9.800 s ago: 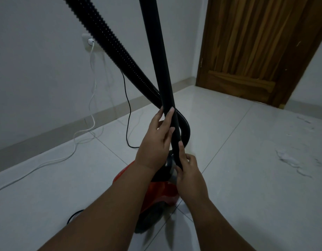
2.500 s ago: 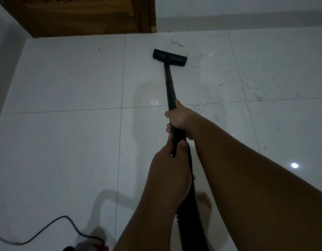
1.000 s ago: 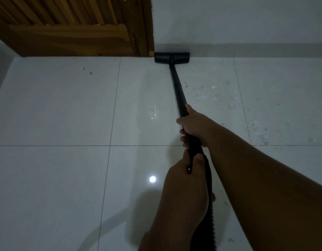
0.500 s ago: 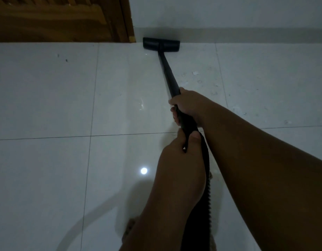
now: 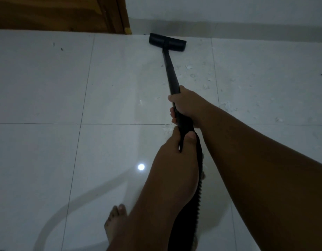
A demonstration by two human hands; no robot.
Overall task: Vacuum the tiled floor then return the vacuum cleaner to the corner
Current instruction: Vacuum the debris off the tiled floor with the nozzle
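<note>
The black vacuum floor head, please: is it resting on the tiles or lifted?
Resting on them: the black T-shaped floor head sits flat on the white tiled floor by the grey skirting, no gap showing beneath.

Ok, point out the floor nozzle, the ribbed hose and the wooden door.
floor nozzle [image 5: 167,44]: head view, centre of the head.
ribbed hose [image 5: 192,211]: head view, ridged lower stretch.
wooden door [image 5: 47,13]: head view, lower panel.
</note>
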